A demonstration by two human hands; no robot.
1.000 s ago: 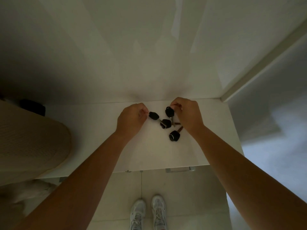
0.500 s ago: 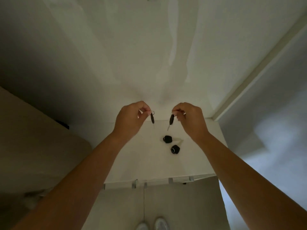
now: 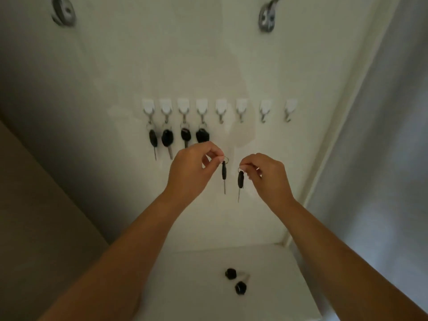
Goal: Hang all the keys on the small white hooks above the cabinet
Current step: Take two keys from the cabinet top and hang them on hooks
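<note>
A row of several small white hooks runs across the wall. Black-headed keys hang on the left hooks; the right hooks are bare. My left hand pinches the ring of a black-headed key that dangles just below the row. My right hand pinches the ring of another black key beside it. Two more black keys lie on the white cabinet top below.
Two large metal coat hooks are fixed high on the wall. A white door frame runs down the right side. A beige surface fills the lower left.
Both hands lifted one key each off the cabinet top and rose toward the hook row. The view tilted up, so the hooks and hanging keys came into sight.
</note>
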